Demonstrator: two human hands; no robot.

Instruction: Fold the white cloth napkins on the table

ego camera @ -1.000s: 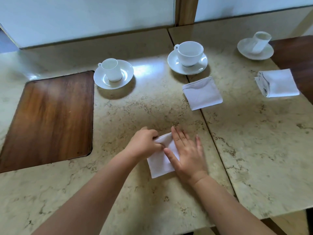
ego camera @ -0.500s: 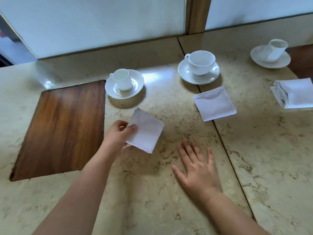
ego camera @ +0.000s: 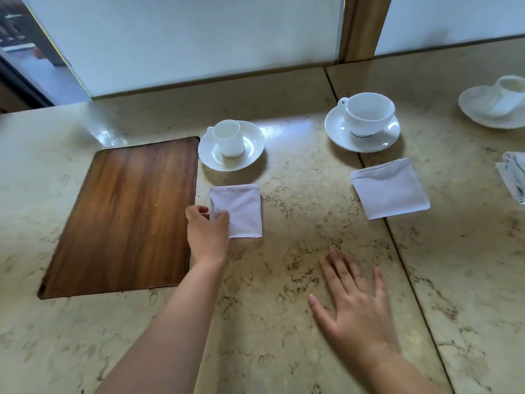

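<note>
the folded napkin (ego camera: 240, 210) now lies flat below the small cup's saucer (ego camera: 231, 146), just beside the wooden inlay (ego camera: 125, 214). the left hand (ego camera: 207, 234) pinches its near-left corner; the right hand (ego camera: 355, 305) rests spread on the table (ego camera: 284, 322). a dragging release could skew the fold.

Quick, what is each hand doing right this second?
Left hand: fingers pinching the near left corner of the folded napkin lying by the small cup.
Right hand: open, flat on the table, holding nothing.
</note>
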